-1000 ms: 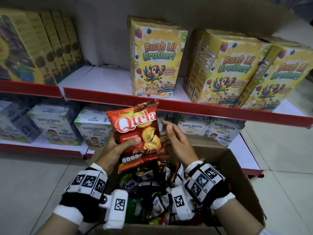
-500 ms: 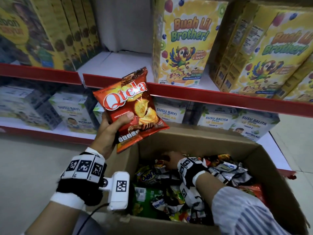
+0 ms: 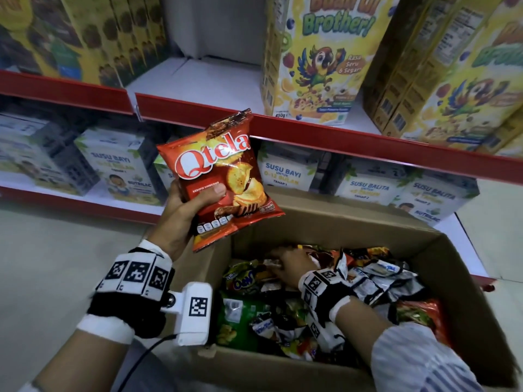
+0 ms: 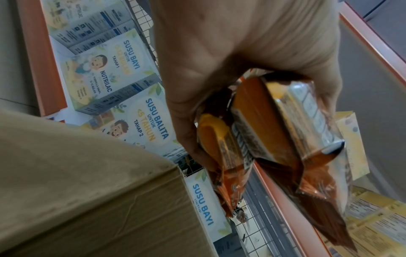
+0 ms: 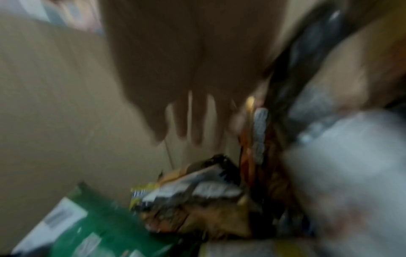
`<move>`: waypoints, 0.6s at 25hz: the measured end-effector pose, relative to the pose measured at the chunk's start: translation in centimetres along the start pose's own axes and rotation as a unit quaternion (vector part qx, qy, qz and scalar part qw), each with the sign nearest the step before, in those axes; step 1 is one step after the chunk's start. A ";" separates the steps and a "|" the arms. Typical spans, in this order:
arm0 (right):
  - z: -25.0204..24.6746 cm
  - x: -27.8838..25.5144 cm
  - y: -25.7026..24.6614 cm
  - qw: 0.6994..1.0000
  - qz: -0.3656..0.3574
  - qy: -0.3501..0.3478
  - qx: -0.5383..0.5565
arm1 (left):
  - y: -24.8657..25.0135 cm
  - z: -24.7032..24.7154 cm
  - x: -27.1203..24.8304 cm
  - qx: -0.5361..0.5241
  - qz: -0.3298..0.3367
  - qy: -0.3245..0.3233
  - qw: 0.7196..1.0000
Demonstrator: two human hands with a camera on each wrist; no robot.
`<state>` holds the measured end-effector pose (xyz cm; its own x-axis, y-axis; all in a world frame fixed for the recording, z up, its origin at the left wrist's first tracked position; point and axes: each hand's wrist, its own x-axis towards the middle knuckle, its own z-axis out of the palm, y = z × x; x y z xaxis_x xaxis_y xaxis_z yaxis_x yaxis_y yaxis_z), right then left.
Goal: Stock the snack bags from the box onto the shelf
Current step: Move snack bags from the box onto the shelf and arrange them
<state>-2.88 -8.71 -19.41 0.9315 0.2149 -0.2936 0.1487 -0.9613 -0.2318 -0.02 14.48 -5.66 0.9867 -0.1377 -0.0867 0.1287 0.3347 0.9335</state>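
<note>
My left hand grips a red Qtela snack bag upright, thumb across its front, held above the left corner of the cardboard box and below the red shelf edge. In the left wrist view the fingers curl round the orange-brown snack bag. My right hand reaches down into the box among the loose snack bags. The blurred right wrist view shows its fingers straight and spread near the box's inner wall, holding nothing.
Yellow cereal boxes stand on the upper shelf, with a bare white gap left of them. White baby-milk cartons fill the lower shelf. Grey tiled floor lies left of the box.
My right hand let go of the Qtela bag and dropped into the box among the bags. My left hand keeps the bag raised, now alone, nearer the shelf edge.
</note>
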 end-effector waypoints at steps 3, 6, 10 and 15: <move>-2.0 -1.5 2.7 0.991 0.028 0.107 -0.081 | -0.4 1.0 -0.4 0.004 -0.001 -0.003 1.000; -2.5 -3.0 5.6 0.995 0.104 0.006 0.001 | -0.6 2.1 -0.8 0.004 -0.003 -0.006 1.000; -4.1 -3.9 5.7 0.991 0.128 0.013 0.044 | -0.6 2.9 -1.0 0.022 -0.003 -0.003 1.000; -11.3 -7.5 5.6 0.875 0.122 0.145 0.445 | -0.8 3.7 -1.0 0.024 0.006 0.007 1.000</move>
<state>-5.30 -17.66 -8.07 0.9640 -0.1548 -0.2162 -0.2628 -0.4297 -0.8639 -1.50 10.92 -4.99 0.9893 -0.1213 -0.0807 0.1131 0.2904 0.9502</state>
